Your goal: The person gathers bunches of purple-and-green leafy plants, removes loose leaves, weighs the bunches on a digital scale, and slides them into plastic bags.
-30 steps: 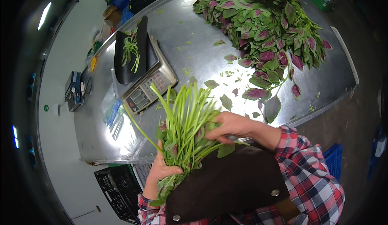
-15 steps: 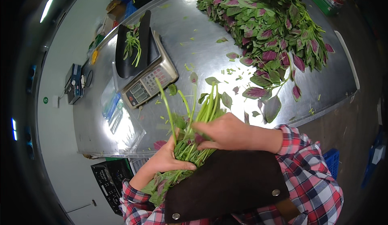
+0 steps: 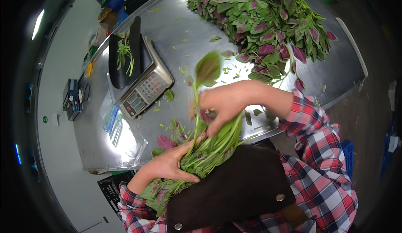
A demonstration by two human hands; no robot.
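While the left hand (image 3: pixel 167 164) clasps the leafy bunch (image 3: pixel 215 151) at lower centre, seemingly steadying it, the right hand (image 3: pixel 228 102) curls above, grip unclear.

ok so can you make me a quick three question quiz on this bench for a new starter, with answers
1. Multiple choice: which hand is nearer the big heap of leaves?
a) left hand
b) right hand
2. True or false: the black tray on the scale is full to the brim with potatoes.
3. Open: what is the left hand gripping?

Key:
1. b
2. False; a few leafy sprigs lie in it.
3. A bunch of greens.
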